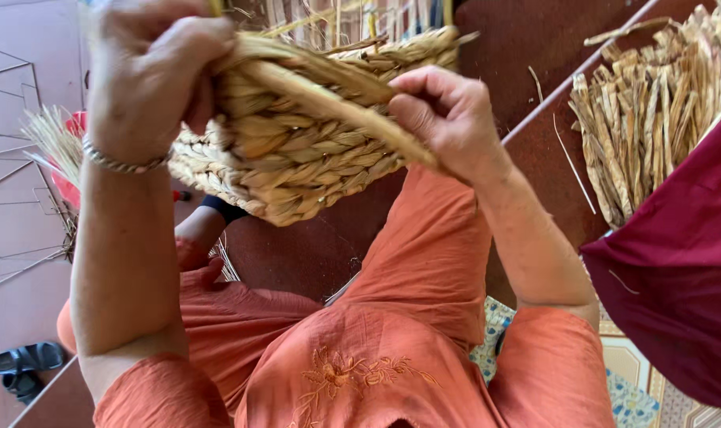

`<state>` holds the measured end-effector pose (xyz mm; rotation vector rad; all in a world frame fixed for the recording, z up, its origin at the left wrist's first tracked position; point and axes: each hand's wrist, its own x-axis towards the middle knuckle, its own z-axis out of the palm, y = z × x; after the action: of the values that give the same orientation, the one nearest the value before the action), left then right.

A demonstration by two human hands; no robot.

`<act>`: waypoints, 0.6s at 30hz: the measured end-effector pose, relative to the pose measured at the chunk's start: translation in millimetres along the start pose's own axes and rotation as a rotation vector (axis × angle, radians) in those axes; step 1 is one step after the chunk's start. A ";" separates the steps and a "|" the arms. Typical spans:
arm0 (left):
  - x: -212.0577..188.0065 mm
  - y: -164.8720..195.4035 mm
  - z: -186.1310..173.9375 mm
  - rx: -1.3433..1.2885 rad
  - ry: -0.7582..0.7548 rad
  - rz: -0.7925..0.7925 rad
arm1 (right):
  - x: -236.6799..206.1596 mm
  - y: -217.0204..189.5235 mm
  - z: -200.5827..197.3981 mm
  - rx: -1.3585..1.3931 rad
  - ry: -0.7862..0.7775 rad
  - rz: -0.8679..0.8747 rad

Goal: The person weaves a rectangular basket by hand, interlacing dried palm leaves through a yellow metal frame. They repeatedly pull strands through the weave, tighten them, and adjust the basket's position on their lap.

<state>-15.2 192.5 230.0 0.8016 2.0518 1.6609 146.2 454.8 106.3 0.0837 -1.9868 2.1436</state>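
A person in an orange embroidered top and orange trousers holds a half-woven straw basket up in front of the chest, seen from a head-worn camera looking straight down. The left hand, a silver bracelet on its wrist, is closed over the basket's upper left edge, fingers curled round the plaited rim. The right hand is closed in a fist round a flat, pale straw strand that runs slantwise across the basket's face from the left hand down past the right wrist. The basket sits between the two hands, raised above the lap, its woven wall of thick twisted cords turned toward the camera and loose upright stalks rising from its far edge at the top of the view.

On the dark red floor to the right lies a bundle of dried flat leaves, well apart from the basket, with a few stray stalks beside it. A dark red cloth fills the lower right corner. At the left, thin wire frames rest on a paler floor near a fan of fine straw and something red, partly hidden by the forearm. A pair of black sandals lies at the lower left. A patterned cushion shows beneath the right elbow.
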 end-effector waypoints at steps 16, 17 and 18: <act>-139.5 -129.2 -60.1 -0.030 0.089 -0.062 | -71.1 -25.0 127.9 -0.493 -0.096 -0.219; -145.5 -133.4 -63.1 -0.072 0.118 -0.094 | -76.0 -18.6 136.1 -0.468 -0.115 -0.185; -151.2 -137.1 -63.7 -0.119 0.144 -0.138 | -81.3 -12.9 143.6 -0.517 -0.098 -0.176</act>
<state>35.0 28.4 102.4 0.5022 2.0291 1.7885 212.9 303.6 116.0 0.2704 -2.4191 1.4941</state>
